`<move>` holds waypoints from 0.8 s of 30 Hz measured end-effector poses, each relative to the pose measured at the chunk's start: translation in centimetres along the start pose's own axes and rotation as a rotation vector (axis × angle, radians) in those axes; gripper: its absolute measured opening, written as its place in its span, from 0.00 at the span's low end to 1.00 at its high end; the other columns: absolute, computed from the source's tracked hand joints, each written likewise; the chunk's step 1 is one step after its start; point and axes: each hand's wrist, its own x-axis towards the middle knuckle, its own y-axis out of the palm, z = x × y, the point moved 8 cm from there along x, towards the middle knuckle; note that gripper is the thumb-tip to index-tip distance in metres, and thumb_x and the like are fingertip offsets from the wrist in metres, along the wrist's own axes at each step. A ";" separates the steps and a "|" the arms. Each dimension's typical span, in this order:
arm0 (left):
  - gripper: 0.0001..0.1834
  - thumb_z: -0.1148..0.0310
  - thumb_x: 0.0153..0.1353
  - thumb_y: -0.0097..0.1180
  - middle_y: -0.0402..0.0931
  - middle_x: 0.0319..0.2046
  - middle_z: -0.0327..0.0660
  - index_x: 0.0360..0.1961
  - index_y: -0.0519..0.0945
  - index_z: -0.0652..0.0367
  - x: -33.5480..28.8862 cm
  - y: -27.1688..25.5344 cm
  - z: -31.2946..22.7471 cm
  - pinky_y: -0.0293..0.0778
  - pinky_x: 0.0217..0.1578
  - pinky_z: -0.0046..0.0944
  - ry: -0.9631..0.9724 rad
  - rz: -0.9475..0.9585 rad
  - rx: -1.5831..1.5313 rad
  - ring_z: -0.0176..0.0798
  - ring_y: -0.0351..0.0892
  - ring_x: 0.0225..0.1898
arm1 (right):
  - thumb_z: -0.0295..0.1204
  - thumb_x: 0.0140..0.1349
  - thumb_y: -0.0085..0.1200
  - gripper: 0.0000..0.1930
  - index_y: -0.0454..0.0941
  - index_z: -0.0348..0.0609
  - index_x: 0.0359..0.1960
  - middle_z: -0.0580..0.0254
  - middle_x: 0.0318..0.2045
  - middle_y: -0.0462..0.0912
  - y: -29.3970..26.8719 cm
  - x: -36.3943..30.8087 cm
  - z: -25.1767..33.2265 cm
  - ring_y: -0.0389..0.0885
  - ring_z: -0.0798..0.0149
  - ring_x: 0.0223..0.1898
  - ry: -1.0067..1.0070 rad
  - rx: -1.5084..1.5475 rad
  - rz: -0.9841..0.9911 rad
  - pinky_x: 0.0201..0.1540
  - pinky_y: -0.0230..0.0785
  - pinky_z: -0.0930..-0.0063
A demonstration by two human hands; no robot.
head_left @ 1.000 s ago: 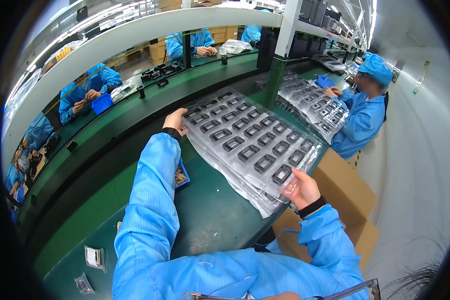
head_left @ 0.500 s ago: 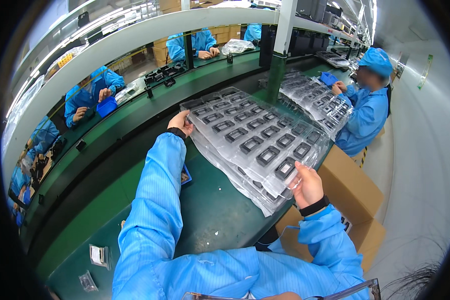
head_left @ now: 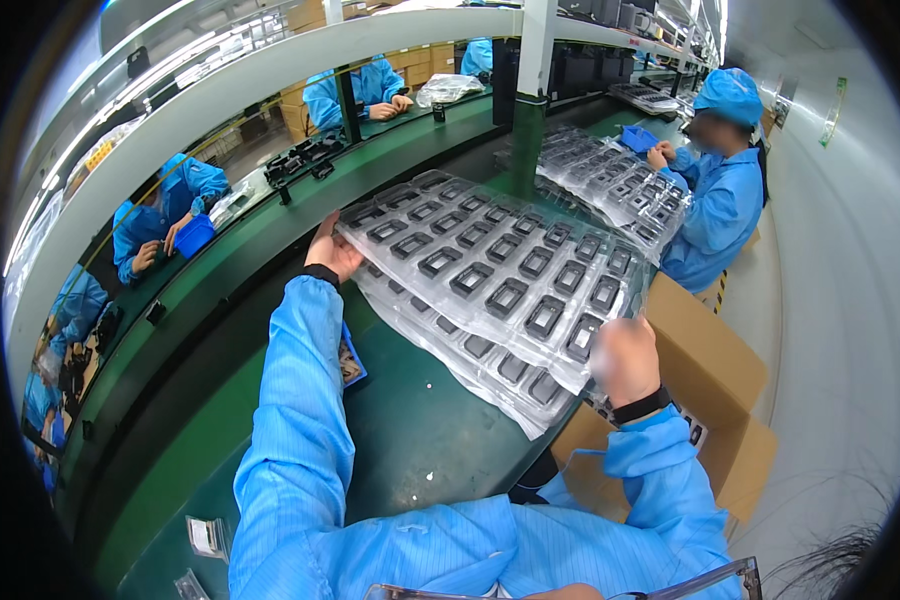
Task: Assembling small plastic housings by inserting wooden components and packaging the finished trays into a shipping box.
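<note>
A clear plastic tray (head_left: pixel 567 372), its pockets filled with rows of black rectangular frames, is held up at a slant between my hands. My left hand (head_left: pixel 337 252) is closed on its far left corner, with the fingers partly under the edge. At the near right corner my right hand (head_left: pixel 627 362) grips the rim; its fingers are blurred. Just below lies a second tray (head_left: pixel 505 405) of similar black parts, resting on the green table (head_left: pixel 395 440) and mostly covered by the upper one. How many trays are stacked there is hidden.
An open cardboard box (head_left: pixel 705 345) stands right of the table. A blue bin (head_left: pixel 353 362) sits by my left forearm. Small bagged parts (head_left: pixel 207 538) lie lower left. A co-worker (head_left: pixel 722 210) sits beyond another tray stack (head_left: pixel 620 190). A post (head_left: pixel 532 90) rises behind the trays.
Both hands have raised the upper tray and shifted it slightly, the left corner going left. More of the lower tray's front rows now shows beneath it. The head view has turned a little.
</note>
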 end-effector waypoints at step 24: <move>0.14 0.68 0.72 0.48 0.74 0.55 0.52 0.54 0.70 0.64 -5.8 7.0 -2.5 0.72 0.59 0.60 0.244 0.276 -0.011 0.55 0.75 0.57 | 0.18 0.67 0.43 0.23 0.60 0.36 0.64 0.53 0.59 0.73 0.5 0.0 6.4 0.74 0.58 0.60 -0.189 0.425 0.269 0.63 0.70 0.61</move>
